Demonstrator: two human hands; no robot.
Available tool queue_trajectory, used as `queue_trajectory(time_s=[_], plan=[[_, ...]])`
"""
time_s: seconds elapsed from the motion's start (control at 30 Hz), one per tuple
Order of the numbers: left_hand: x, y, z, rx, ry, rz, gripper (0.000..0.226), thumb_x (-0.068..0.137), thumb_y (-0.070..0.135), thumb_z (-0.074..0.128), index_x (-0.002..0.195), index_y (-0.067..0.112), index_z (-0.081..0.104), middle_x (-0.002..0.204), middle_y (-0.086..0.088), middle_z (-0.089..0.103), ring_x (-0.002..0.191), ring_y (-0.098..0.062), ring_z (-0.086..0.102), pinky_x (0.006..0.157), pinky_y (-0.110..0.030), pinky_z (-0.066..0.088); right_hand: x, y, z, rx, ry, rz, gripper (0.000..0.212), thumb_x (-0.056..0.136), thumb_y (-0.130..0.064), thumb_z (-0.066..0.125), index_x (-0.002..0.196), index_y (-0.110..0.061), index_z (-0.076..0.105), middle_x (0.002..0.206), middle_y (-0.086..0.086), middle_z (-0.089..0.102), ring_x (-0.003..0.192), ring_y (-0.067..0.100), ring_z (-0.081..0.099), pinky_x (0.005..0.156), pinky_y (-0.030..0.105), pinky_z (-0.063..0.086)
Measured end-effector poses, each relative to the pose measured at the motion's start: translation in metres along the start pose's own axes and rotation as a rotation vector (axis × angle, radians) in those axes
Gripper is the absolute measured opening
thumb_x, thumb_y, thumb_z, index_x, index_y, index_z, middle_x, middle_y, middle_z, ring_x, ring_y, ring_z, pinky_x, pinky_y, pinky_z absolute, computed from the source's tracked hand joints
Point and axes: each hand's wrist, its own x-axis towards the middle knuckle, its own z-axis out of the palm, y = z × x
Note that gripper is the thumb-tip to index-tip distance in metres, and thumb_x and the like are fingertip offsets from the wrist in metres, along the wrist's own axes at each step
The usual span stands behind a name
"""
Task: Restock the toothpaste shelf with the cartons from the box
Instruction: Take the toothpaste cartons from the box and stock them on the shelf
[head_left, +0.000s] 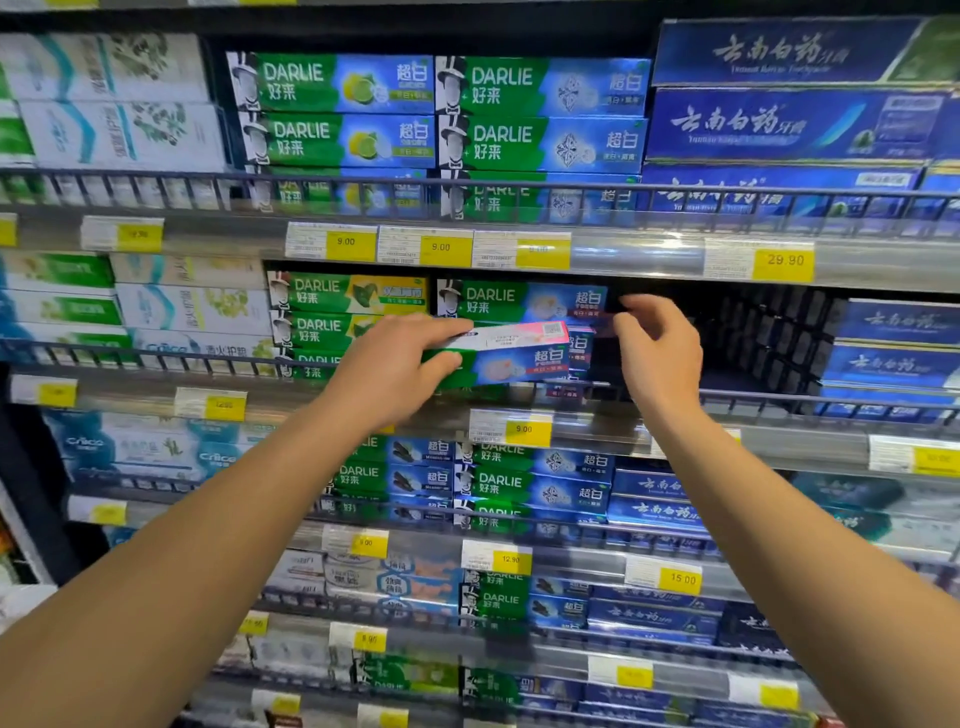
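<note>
The left hand (395, 366) grips a green-and-blue Darlie toothpaste carton (511, 358) by its left end, fingers curled over the top edge and thumb under the front face, holding it level and lengthwise just above the wire front rail (753, 400) of the second shelf from the top. The carton's pink-and-white top panel faces up, and its right end reaches toward the dark gap (727, 338) in the row. Directly behind the carton stands a stack of matching Darlie cartons (519, 301), the held one overlapping their lower fronts; whether it touches them cannot be told. The right hand (657, 348) hovers just right of the carton's end, fingers loosely bent and spread, thumb apart from them, gripping nothing and not plainly touching the carton. To the left of the carton sits a stack of green-and-yellow Darlie cartons (353, 296); beyond the gap to its right, blue cartons with white script (893, 343) fill the shelf. Below the carton, a yellow price tag reading 9.00 (527, 430) sits on the shelf edge strip.
</note>
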Motion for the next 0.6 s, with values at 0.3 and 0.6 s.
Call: queue_trajectory(time_s=[0.3, 0.6], plan=[[0.033, 0.039, -0.006, 0.176, 0.123, 0.192, 0.043, 0.095, 0.037, 0.052, 0.137, 0.033, 0.047, 0.13, 0.008, 0.056, 0.121, -0.023, 0.043, 0.096, -0.043, 0.037, -0.016, -0.009, -0.014, -0.01, -0.244, -0.26, 0.04, 0.082, -0.013, 0.071, 0.117, -0.026, 0.059, 0.104, -0.013, 0.067, 0.092, 0.006, 0.063, 0.081, 0.023, 0.051], [0.015, 0.024, 0.002, -0.141, 0.365, -0.066, 0.057, 0.087, 0.027, 0.065, 0.14, 0.026, 0.044, 0.137, 0.001, 0.043, 0.125, -0.016, 0.041, 0.101, -0.026, 0.03, -0.006, 0.0, -0.018, 0.006, -0.1, -0.17, 0.027, 0.084, -0.015, 0.068, 0.108, -0.026, 0.061, 0.093, -0.01, 0.069, 0.087, 0.013, 0.065, 0.082, 0.038, 0.054]])
